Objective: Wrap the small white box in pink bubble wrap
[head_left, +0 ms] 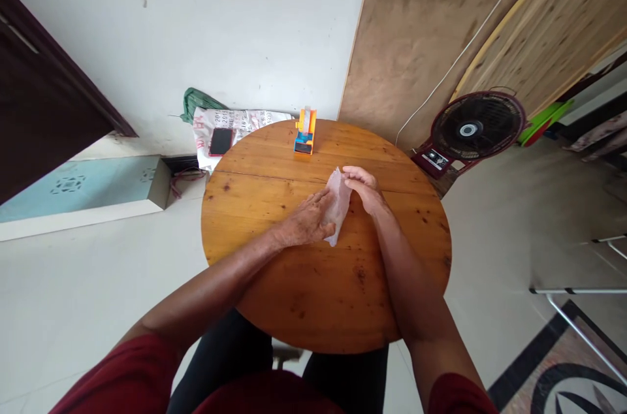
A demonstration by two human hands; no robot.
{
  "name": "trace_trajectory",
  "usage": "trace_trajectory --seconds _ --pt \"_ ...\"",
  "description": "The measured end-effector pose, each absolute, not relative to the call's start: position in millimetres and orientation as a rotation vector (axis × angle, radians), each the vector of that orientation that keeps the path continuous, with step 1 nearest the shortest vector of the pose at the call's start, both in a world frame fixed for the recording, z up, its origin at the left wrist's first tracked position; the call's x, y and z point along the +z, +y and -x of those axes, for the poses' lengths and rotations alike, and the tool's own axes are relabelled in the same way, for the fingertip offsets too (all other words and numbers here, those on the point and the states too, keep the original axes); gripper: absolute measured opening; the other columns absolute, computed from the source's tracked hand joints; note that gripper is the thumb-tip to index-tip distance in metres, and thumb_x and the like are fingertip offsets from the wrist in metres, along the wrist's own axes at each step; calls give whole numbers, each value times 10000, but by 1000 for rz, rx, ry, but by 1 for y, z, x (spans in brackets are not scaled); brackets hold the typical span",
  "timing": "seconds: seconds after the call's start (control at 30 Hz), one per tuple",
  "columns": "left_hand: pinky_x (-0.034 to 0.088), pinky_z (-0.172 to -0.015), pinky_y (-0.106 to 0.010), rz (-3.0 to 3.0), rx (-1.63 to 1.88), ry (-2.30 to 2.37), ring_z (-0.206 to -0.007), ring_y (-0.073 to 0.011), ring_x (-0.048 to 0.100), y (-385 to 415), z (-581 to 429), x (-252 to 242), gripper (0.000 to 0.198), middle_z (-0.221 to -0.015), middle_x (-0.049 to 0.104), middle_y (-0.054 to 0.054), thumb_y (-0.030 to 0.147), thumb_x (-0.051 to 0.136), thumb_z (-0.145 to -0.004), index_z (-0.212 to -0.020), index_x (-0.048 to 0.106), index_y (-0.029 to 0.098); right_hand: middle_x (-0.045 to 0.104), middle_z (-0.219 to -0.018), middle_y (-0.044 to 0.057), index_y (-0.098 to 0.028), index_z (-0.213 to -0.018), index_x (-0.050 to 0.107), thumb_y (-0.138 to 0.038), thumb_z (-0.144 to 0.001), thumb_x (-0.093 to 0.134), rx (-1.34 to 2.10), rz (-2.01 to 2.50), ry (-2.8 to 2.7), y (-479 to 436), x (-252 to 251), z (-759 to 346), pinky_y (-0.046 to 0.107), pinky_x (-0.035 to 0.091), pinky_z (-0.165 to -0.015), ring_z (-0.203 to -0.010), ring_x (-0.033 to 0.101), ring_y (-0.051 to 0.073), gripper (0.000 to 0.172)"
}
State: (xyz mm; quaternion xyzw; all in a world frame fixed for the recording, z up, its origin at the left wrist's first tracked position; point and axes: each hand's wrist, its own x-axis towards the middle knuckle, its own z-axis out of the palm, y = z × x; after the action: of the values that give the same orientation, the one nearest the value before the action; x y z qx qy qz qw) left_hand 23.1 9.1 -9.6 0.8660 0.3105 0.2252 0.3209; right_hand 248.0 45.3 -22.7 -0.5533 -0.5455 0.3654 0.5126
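Observation:
A thin, whitish, translucent piece of plastic or paper (339, 208) stands out against the round wooden table (313, 296), between my two hands. My left hand (309, 217) lies along its left side, thumb and fingers apart, the fingertips touching it. At its upper right edge, my right hand (363, 187) has thumb and fingers closed on the sheet. Near the table's far edge sits an orange and blue tape dispenser (304, 133), which neither hand touches.
Behind the table's left edge, a dark phone (221, 142) lies on a printed white bag (267, 119) beside a green bag (200, 102). A black and maroon fan (475, 127) is at the right. A white wall rises behind the table.

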Motion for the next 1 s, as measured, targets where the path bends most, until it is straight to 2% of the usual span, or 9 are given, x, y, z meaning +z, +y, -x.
trace_trajectory --seconds 0.13,0.2,0.3,0.43,0.53,0.67,0.77,0.9,1.0 --pt "271 -1214 -544 -2301 538 820 -1494 -374 273 7 -26 -16 792 -1606 279 -221 324 638 -795 -1500 347 112 686 -831 -3 -225 -930 696 -391 -647 674 843 1331 -1311 43 -21 -249 364 501 -845 -831 624 187 329" --pt "264 -1217 -545 -2302 544 816 -1501 -376 253 7 -27 -17 808 -1609 268 -228 320 638 -790 -1507 338 97 677 -802 -10 -229 -904 702 -380 -658 663 852 1360 -1348 42 -19 -247 356 498 -820 -807 612 184 292" --pt "266 -1222 -534 -2287 574 796 -1503 -360 258 8 -26 -17 804 -1614 284 -189 317 648 -786 -1511 346 145 689 -787 -9 -230 -806 697 -370 -664 668 851 1374 -1376 38 -15 -247 363 497 -832 -808 624 191 201" --pt "269 -1227 -517 -2271 550 810 -1507 -349 256 8 -24 -15 783 -1620 275 -187 294 624 -800 -1514 343 135 734 -1019 29 -233 -773 661 -408 -663 707 862 1261 -1264 32 -11 -260 397 488 -936 -1049 650 236 212" --pt "278 -1226 -513 -2295 548 777 -1493 -352 291 8 -25 -14 722 -1578 346 -220 255 619 -791 -1463 416 88 720 -1168 52 -239 -779 640 -446 -669 727 930 1204 -1236 27 -9 -267 433 484 -974 -1185 618 262 251" --pt "329 -1204 -504 -2313 591 739 -1457 -336 370 7 -26 -14 584 -1488 487 -194 258 597 -819 -1379 510 119 724 -1160 53 -245 -791 653 -489 -693 727 883 1224 -1301 28 -7 -262 464 472 -1004 -1164 630 263 273" --pt "344 -1194 -504 -2322 606 745 -1437 -329 401 7 -25 -13 559 -1465 518 -169 261 593 -823 -1365 516 145 710 -1171 62 -235 -803 670 -487 -695 727 850 1262 -1330 33 -12 -255 446 482 -989 -1115 640 251 280" --pt "333 -1196 -507 -2306 587 764 -1455 -337 366 6 -24 -12 647 -1511 459 -180 262 592 -812 -1431 448 138 689 -1187 93 -210 -801 684 -470 -691 706 783 1386 -1356 41 -25 -249 423 497 -942 -1061 645 248 284" --pt "289 -1213 -526 -2293 584 761 -1486 -346 304 6 -24 -12 749 -1569 371 -188 252 598 -801 -1503 363 138 703 -1118 77 -209 -744 679 -395 -692 691 633 1472 -1411 49 -36 -246 424 479 -965 -1041 643 245 193"
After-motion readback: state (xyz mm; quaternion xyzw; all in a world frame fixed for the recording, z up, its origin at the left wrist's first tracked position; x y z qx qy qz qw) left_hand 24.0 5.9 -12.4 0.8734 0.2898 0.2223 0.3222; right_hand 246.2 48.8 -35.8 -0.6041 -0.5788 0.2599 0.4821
